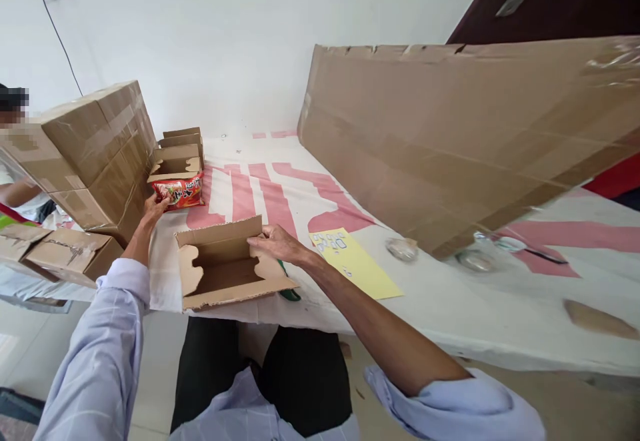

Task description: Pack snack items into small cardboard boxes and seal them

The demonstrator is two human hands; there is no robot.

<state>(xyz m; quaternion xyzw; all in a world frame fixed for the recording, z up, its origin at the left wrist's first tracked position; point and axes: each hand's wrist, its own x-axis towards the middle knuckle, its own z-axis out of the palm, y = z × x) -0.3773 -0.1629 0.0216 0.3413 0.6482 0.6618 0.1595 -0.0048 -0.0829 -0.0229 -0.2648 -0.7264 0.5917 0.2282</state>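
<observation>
The red packet (181,191) stands at 11 o'clock from the near open box (225,274), against a farther box (175,165). The left hand (157,205) pinches its left end; the right hand (281,242) grips the near box's 1 o'clock corner. The step seems to be handling the packet while steadying that box; the next move calls for a firm pinch and flaps kept apart. A yellow sheet (367,274) lies at 3 o'clock.

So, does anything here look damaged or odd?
Yes: the big cardboard on the right. Its top edge is ragged, with several nicks, so it looks worn or torn rather than cleanly cut.
</observation>
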